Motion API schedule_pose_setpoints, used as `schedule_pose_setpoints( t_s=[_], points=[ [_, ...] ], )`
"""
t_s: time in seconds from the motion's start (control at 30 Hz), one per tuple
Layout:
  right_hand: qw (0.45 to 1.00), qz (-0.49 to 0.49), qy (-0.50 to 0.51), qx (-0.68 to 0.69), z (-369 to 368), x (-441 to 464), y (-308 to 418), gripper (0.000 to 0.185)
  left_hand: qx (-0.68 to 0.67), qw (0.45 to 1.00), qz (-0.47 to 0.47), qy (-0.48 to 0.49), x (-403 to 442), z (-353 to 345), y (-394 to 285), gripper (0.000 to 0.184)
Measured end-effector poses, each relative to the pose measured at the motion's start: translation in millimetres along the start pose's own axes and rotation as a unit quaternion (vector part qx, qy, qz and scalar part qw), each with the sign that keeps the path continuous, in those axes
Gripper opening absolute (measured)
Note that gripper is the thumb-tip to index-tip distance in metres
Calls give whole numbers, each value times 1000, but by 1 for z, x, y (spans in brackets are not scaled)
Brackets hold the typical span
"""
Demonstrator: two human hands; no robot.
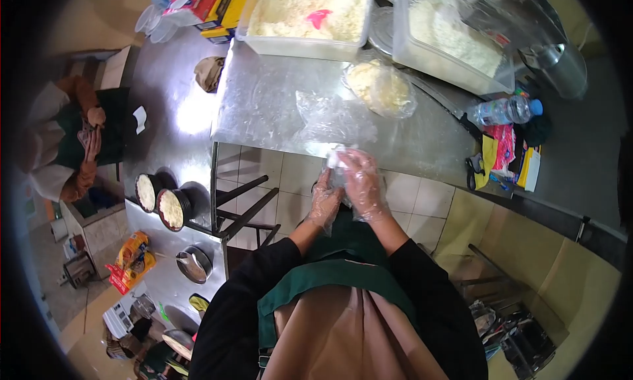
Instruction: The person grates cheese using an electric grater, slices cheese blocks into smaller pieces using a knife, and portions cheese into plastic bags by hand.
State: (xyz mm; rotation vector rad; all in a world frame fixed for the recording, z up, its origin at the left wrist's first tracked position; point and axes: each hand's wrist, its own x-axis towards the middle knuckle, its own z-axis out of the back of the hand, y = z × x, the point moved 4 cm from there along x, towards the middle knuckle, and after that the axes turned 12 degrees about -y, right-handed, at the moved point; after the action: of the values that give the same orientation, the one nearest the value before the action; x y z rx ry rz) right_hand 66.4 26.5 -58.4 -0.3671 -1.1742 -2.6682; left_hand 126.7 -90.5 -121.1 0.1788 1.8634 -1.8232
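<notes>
Both my hands wear clear plastic gloves and meet just off the front edge of the steel table (264, 116). My left hand (326, 203) has its fingers bent against a white, crumpled thing (337, 157), too small to name. Over the same thing lies my right hand (364, 182), fingers curled and close together. A crumpled clear plastic sheet (330, 116) lies on the table just beyond them. Further back on the right sits a clear bag of pale yellow, crumbly stuff (381, 87).
Two tubs, one of pale crumbs (290, 45) and one of white powder (428, 65), line the back. A water bottle (501, 110) lies at right. Filled dark bowls (173, 210) stand at left. A person (79, 133) stands at far left.
</notes>
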Motion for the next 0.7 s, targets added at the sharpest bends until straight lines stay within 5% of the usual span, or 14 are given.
schedule_pose_setpoints(
  t_s=[0.07, 0.1, 0.2, 0.27, 0.33, 0.37, 0.47, 0.7],
  points=[
    [988, 13, 7, 155, -17, 16, 44, 46, -17, 1000, -12, 6, 0, 8, 13, 65],
    [987, 18, 14, 158, -35, 21, 56, 46, 54, 992, -110, -18, 3, 16, 38, 61],
    [969, 126, 61, 206, -87, 40, 74, 44, 45, 990, -132, -4, -5, 28, 50, 52],
    [985, 45, 103, 134, -114, 53, 59, 37, 7, 995, 75, 67, -7, 23, 26, 48],
    [995, -51, 53, 66, -102, 77, 42, 32, 90, 984, 142, 52, -2, 30, 50, 56],
    [995, -35, 28, 87, -94, 84, 36, 32, 125, 991, 45, -14, -7, 34, 32, 61],
    [989, 18, 32, 144, -95, 110, 67, 32, 110, 989, -53, -78, -10, 43, 30, 72],
    [974, 147, 48, 168, -247, 225, 118, 29, -19, 991, -22, -128, -18, 57, 30, 72]
  ],
)
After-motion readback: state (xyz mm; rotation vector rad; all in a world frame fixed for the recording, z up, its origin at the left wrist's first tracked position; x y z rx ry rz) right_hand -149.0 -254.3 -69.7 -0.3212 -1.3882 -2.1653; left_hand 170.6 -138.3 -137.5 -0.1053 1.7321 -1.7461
